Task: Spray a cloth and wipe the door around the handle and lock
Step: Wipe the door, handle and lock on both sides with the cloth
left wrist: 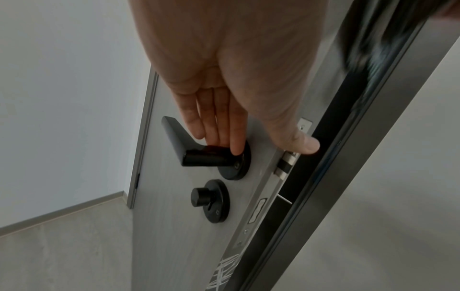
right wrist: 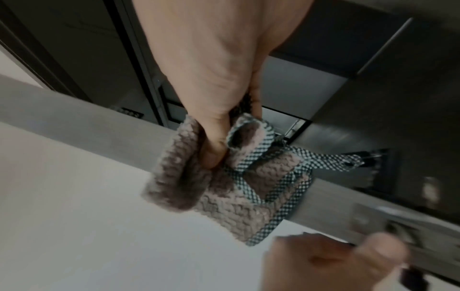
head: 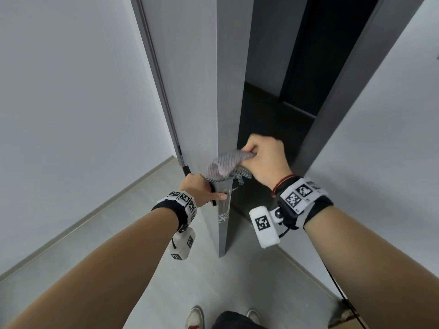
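Head view shows the grey door (head: 190, 91) standing ajar, its long free edge running upright with dark open room to its right. Right hand (head: 263, 160) pinches the bunched cloth (head: 224, 166) against that edge, just above the latch plate (left wrist: 286, 163). Left hand (left wrist: 224, 88) lies with straight fingers (left wrist: 236, 137) touching the black handle (left wrist: 189, 149), lever pointing away from the edge, thumb at the door's edge; the lock knob (left wrist: 199, 196) sits below.

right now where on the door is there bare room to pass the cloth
Bare door face below the lock knob, and left of the lever handle. Crowded at the lever, where the left hand rests, and at the door edge under the cloth.
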